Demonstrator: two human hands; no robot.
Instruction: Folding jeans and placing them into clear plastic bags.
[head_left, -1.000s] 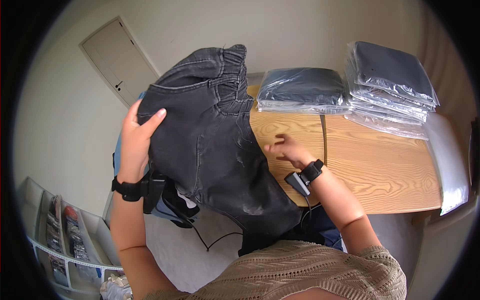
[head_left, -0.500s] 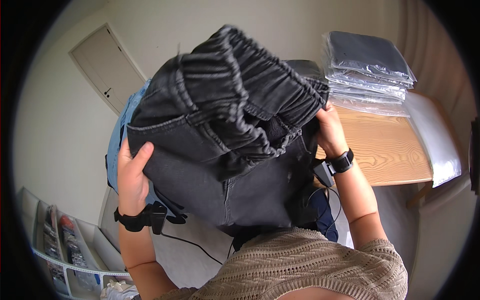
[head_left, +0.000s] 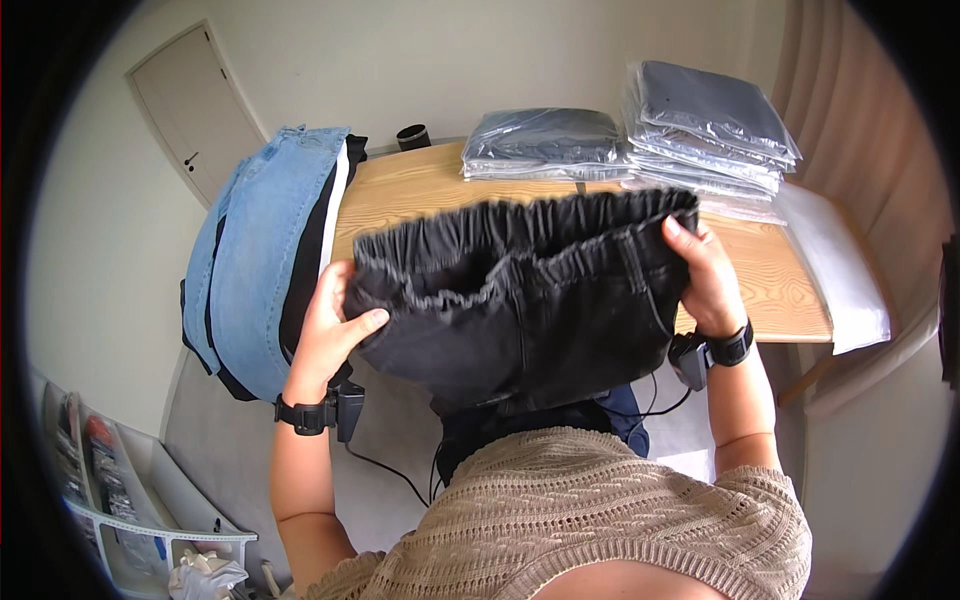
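Between my hands hangs a pair of black denim trousers (head_left: 520, 335) with a gathered elastic waistband along the top. My left hand (head_left: 335, 325) grips the left side just below the waistband, thumb on the front. At the right end of the waistband, my right hand (head_left: 706, 268) is closed on the fabric, its thumb near the upper edge. The waist opening faces up and gapes a little. Most of the legs' length is hidden below. Each wrist wears a black strap with a small device and a cable.
Light blue jeans (head_left: 262, 240) drape over dark garments at the wooden table's (head_left: 400, 185) left end. Clear-bagged dark clothes form a low stack (head_left: 543, 145) and a taller stack (head_left: 710, 125) at the back. Flat plastic bags (head_left: 835, 260) overhang the right edge. Divided bins (head_left: 150, 490) stand lower left.
The black trousers have come down and been spread wider, with the waistband now stretched nearly level between my hands. Both hands have shifted right and lower, uncovering the table and low stack.
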